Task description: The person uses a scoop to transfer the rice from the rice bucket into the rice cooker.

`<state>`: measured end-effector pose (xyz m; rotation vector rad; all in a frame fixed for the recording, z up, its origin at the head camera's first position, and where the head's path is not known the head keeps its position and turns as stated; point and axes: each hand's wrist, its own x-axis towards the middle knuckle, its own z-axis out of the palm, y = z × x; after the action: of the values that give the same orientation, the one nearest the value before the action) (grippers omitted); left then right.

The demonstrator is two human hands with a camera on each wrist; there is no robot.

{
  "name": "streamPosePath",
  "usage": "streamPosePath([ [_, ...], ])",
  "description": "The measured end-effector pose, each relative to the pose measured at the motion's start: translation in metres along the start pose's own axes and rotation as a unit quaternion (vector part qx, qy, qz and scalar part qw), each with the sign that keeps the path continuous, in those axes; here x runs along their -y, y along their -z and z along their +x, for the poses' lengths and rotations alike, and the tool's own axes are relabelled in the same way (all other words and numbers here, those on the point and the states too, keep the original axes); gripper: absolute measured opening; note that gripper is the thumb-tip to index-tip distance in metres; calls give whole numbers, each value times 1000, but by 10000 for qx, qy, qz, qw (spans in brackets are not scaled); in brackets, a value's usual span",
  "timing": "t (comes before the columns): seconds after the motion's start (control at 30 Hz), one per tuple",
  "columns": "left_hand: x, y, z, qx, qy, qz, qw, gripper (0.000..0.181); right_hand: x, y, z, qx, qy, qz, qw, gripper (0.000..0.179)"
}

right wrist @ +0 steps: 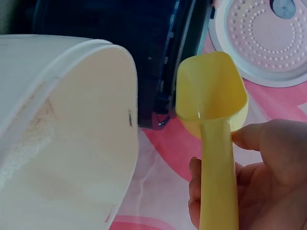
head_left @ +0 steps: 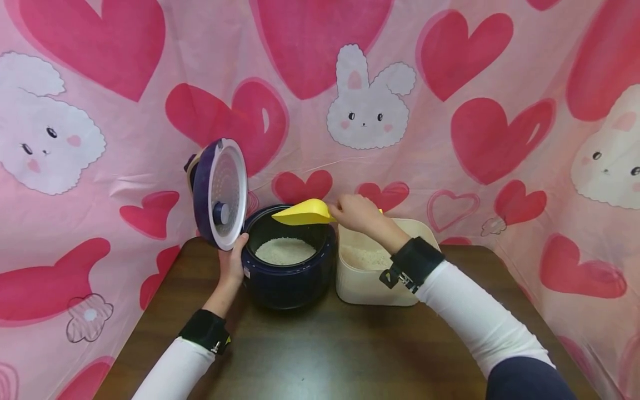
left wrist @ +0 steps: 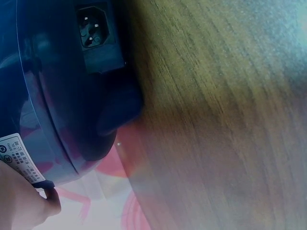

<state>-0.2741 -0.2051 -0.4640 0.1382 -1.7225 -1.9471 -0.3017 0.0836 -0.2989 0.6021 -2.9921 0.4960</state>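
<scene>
My right hand [head_left: 357,213] grips the handle of a yellow scoop [head_left: 305,213] over the right rim of a dark blue rice cooker [head_left: 290,286]. In the right wrist view no rice shows in the scoop's bowl. White rice [head_left: 285,251] lies inside the cooker. Its lid [head_left: 227,191] stands upright on the left, inner side showing. Low beside that lid, my left hand [head_left: 231,265] holds the cooker's left side, thumb up at the rim; most of its fingers are hidden. A cream bin [head_left: 375,286] with rice in it stands under my right forearm.
Cooker and bin stand side by side at the back of a brown wooden table [head_left: 300,355]. Behind them hangs a pink cloth [head_left: 310,133] with hearts and rabbits. A power socket [left wrist: 93,26] shows on the cooker's side in the left wrist view.
</scene>
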Motion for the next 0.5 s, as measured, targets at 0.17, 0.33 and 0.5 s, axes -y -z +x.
streamPosePath([
  [0.17, -1, 0, 0, 6, 75, 90, 9999, 58, -6, -6, -1, -55, 81, -4, 10000, 27],
  [0.33, -2, -1, 0, 27, 61, -30, 10000, 59, -12, -8, -1, 59, 182, 174, 9997, 28],
  [0.5, -2, 0, 0, -34, 106, -31, 9999, 58, -22, -10, -1, 472, 199, 732, 9960, 30],
])
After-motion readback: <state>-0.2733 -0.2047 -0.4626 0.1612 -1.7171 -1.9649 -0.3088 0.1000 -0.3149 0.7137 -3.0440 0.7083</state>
